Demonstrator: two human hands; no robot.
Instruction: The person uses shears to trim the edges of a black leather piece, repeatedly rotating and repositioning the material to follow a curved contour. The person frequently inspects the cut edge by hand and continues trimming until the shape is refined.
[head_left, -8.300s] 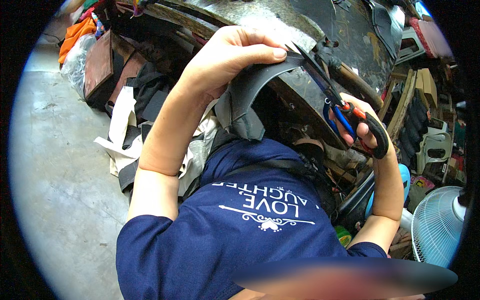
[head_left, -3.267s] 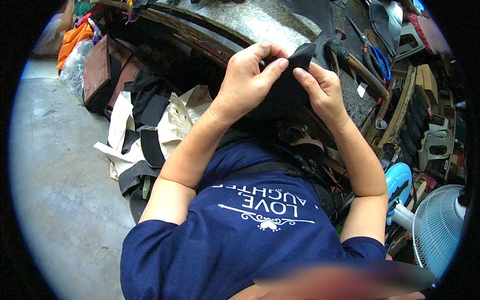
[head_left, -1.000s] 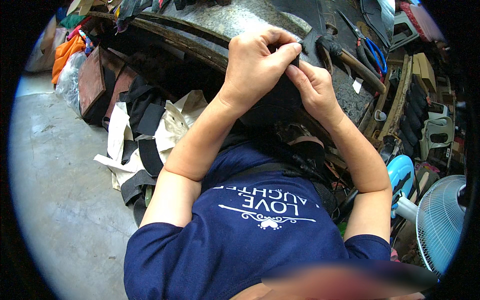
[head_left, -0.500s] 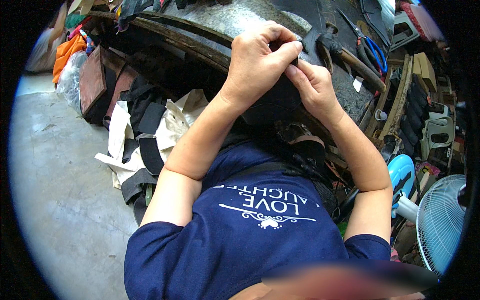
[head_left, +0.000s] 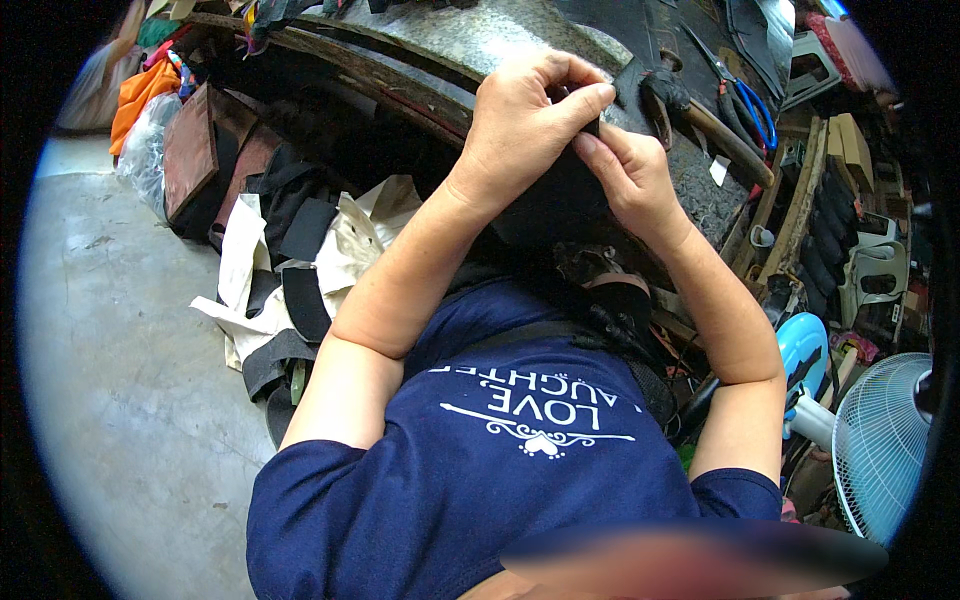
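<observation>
My left hand (head_left: 530,130) and my right hand (head_left: 635,180) meet over the near edge of the workbench (head_left: 470,45). Thumb and fingers are pinched together on each, the two thumb tips close to one another. A small dark edge shows between them, seemingly part of a black piece of material (head_left: 555,205) that hangs below the hands. Its outline merges with the shadow, so its exact kind is unclear. Just right of my hands, a hammer (head_left: 715,130) with a wooden handle lies on the bench, beside blue-handled scissors (head_left: 750,110).
Cream and black fabric scraps (head_left: 345,245) are heaped left of my lap, near brown boards (head_left: 195,150) and a clear plastic bag (head_left: 145,150). A pale blue fan (head_left: 880,450) stands close on my right. Wooden shelving (head_left: 795,215) holds dark items behind it.
The view has shifted slightly, so the bench and both hands sit a little lower in the picture. Both hands keep their pinch, with hardly any other movement.
</observation>
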